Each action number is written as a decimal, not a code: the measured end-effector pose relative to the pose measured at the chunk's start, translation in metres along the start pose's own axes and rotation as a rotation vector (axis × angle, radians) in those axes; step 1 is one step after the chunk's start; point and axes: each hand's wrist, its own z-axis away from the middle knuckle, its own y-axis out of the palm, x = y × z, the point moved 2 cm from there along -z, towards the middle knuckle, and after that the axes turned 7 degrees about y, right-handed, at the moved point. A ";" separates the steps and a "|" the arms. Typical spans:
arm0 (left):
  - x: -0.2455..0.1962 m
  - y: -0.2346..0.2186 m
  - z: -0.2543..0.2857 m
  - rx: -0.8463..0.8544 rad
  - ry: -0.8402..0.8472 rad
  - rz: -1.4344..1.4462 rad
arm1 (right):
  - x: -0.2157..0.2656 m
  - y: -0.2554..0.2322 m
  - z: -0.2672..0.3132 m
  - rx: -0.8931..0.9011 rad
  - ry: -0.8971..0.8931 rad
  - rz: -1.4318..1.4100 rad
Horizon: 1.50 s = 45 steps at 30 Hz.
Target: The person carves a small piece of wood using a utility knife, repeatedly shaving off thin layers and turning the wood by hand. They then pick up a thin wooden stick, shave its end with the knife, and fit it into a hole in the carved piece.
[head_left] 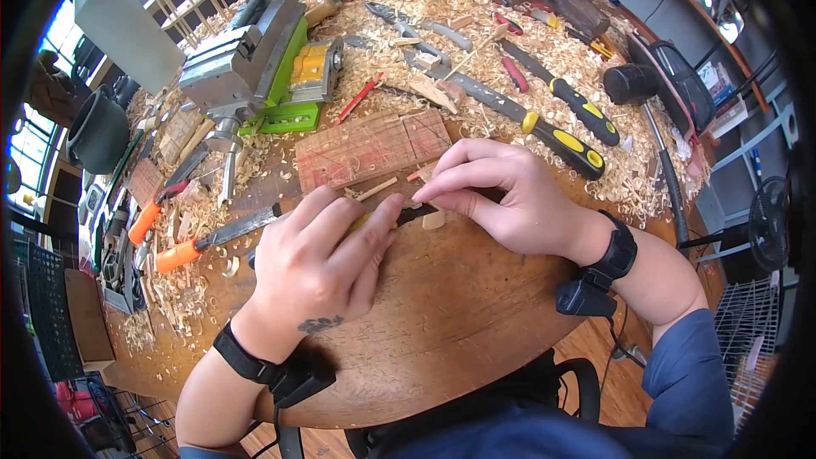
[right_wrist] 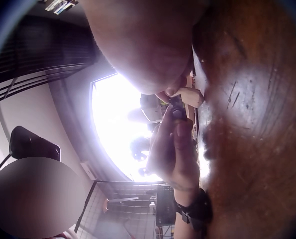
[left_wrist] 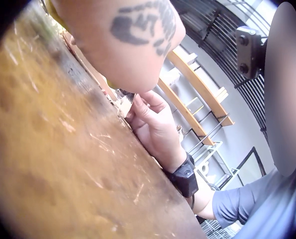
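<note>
My left hand (head_left: 319,246) curls round a slim yellow-and-black tool (head_left: 414,213), most of it hidden by the fingers. Its dark end reaches toward the other hand's fingertips. With thumb and forefinger, my right hand (head_left: 514,195) pinches a small pale piece of wood (head_left: 433,221) right beside that dark end. Both hands meet low over the wooden table (head_left: 425,314). In the right wrist view, the dark part of the tool and the pale wood piece (right_wrist: 192,97) lie close together. Just beyond the fingers is a flat reddish board (head_left: 365,153), with a thin wood strip (head_left: 376,189) near it.
Wood shavings (head_left: 476,34) cover the table's far half. A green-and-grey vise (head_left: 255,59) stands back left. Orange-handled chisels (head_left: 178,257) lie at left, yellow-and-black-handled files or rasps (head_left: 565,144) at right. Farther right rests a black mallet (head_left: 633,85); a red pencil (head_left: 361,98) lies behind the board.
</note>
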 end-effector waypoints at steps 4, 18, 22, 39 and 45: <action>0.001 0.002 0.001 0.003 0.003 0.014 | 0.000 -0.001 0.000 0.002 0.000 0.018; -0.004 0.003 -0.001 0.026 0.033 -0.015 | 0.000 -0.001 -0.001 -0.025 -0.015 0.028; -0.003 0.001 -0.001 -0.009 0.021 -0.049 | -0.001 -0.001 -0.001 -0.050 -0.020 0.027; -0.001 0.003 0.000 0.010 0.009 0.012 | 0.000 -0.002 0.000 -0.038 0.016 -0.009; 0.000 0.005 0.002 0.026 0.005 0.042 | 0.000 -0.002 0.000 -0.041 0.006 0.019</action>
